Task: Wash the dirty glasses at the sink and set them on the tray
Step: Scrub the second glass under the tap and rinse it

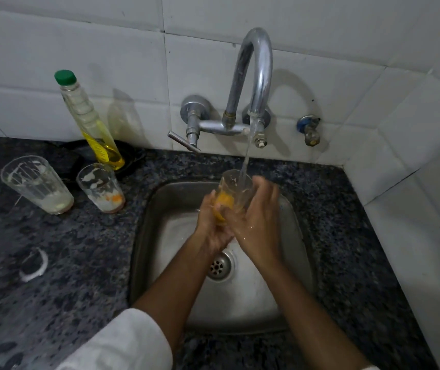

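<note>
Over the steel sink I hold a clear glass under the running tap; water streams into its mouth. My right hand wraps its right side. My left hand presses a yellow sponge against the glass's left side. Two dirty glasses stand upright on the dark granite counter to the left: a larger one with whitish residue and a smaller one with white and orange residue. No tray is in view.
A tall bottle of yellow liquid with a green cap stands against the tiled wall behind the dirty glasses. A white ring-shaped mark shows on the counter. A small valve sticks out of the wall right of the tap. The drain lies below my hands.
</note>
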